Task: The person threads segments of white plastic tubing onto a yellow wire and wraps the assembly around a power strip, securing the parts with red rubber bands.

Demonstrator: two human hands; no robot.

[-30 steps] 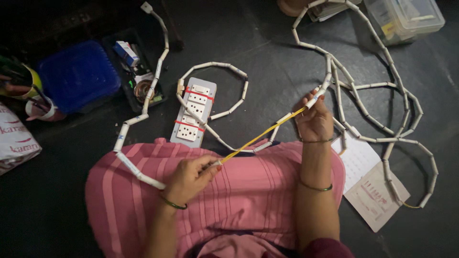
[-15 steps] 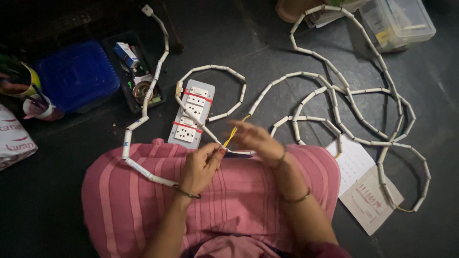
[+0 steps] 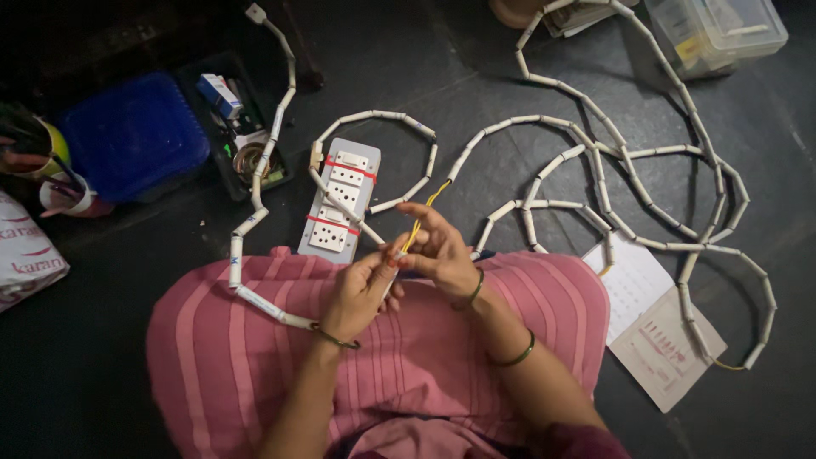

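Hands: left hand (image 3: pixel 361 289) and right hand (image 3: pixel 438 251) meet mid-frame, pinching yellow wire (image 3: pixel 414 231).
Done: long chain of white sleeves (image 3: pixel 646 153) threaded, looping across floor (image 3: pixel 476 68), right.
Left: bare stretch near hands.

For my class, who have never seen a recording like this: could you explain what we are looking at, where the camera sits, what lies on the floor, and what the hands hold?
The camera is worn on a person's head and looks down at their lap, covered in pink striped cloth. No machine is involved, just two bare hands. The left hand and right hand meet over the lap, pinching a thin yellow wire threaded with short white tubes, which loop over the dark floor. Nearby lie a white switch-and-socket board, a blue plastic box, a clear plastic container and printed paper sheets.
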